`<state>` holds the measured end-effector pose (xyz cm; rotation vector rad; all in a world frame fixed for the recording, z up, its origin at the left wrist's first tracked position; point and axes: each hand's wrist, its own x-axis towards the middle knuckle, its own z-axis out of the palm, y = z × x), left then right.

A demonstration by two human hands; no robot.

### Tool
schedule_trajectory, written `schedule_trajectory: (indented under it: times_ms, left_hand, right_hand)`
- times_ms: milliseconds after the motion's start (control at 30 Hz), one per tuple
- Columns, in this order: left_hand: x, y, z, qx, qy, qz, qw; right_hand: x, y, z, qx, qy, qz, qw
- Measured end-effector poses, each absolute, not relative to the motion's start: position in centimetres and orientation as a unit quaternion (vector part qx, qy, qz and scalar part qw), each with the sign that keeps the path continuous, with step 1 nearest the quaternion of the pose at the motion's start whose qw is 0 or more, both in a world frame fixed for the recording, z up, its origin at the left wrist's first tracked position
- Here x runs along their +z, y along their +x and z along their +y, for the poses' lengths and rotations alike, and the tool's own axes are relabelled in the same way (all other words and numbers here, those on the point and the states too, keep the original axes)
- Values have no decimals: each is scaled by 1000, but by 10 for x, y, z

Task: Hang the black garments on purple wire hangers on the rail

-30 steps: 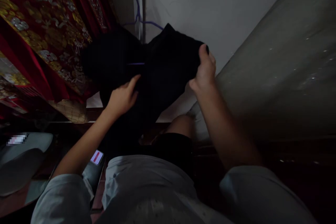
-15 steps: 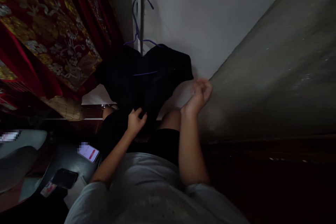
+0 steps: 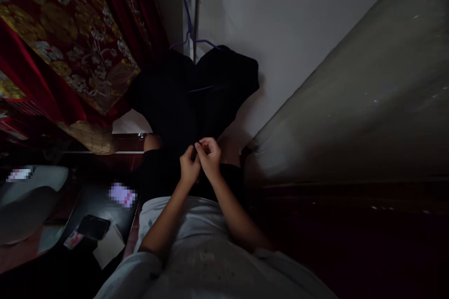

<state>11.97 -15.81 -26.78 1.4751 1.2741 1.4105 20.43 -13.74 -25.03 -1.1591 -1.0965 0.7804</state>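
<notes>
A black short-sleeved garment (image 3: pixel 168 98), looking like a shirt, hangs from a purple wire hanger (image 3: pixel 189 21) hooked at a pale upright post. Its lower part comes down to my lap. There my left hand (image 3: pixel 190 167) is closed, thumb and fingers pinching the dark cloth. My right hand (image 3: pixel 211 156) is beside it, the two thumbs almost touching. Thumb and forefinger of the right hand are pressed together; whatever sits between them is too small and dark to make out.
Red embroidered cloth (image 3: pixel 63 23) with gold and silver patterns hangs at the left. A dark stool-like surface (image 3: pixel 101 203) holds a lit phone (image 3: pixel 122 195), a black phone-shaped object (image 3: pixel 93 227) and some paper (image 3: pixel 109 246). A grey plastic-looking sheet (image 3: pixel 351 117) slopes along the right.
My right hand has come in from the right, beside the sleeve, down to my left hand, its fingers now pinched. The left hand stays at the black cloth. The view has shifted slightly.
</notes>
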Motion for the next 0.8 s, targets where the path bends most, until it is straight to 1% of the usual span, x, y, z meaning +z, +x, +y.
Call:
schedule_trajectory:
  times_ms: [67, 233, 333, 400, 533, 600, 667, 800]
  left_hand:
    - [-266, 119, -158, 545, 574, 495, 358]
    - [-262, 111, -155, 550, 593, 529, 256]
    - [-260, 104, -152, 537, 598, 549, 228]
    - [-259, 102, -151, 524, 597, 568, 218]
    - [-259, 104, -154, 518, 572, 591, 234]
    - [-257, 107, -157, 522, 573, 579, 254]
    - [-252, 109, -159, 518, 586, 564, 265]
    - [-243, 111, -158, 490, 613, 555, 277]
  right_hand:
    - [-252, 206, -138, 354, -517, -492, 605]
    - [-253, 211, -134, 387, -509, -527, 560]
    - [-249, 214, -131, 408, -498, -554, 528]
    - [-244, 215, -133, 448, -491, -543, 513]
    - [-232, 213, -138, 581, -470, -464, 476]
    - [-221, 214, -133, 603, -477, -413, 488]
    - [-200, 217, -120, 592, -474, -379, 530]
    - [-131, 225, -76, 532, -398, -398, 632]
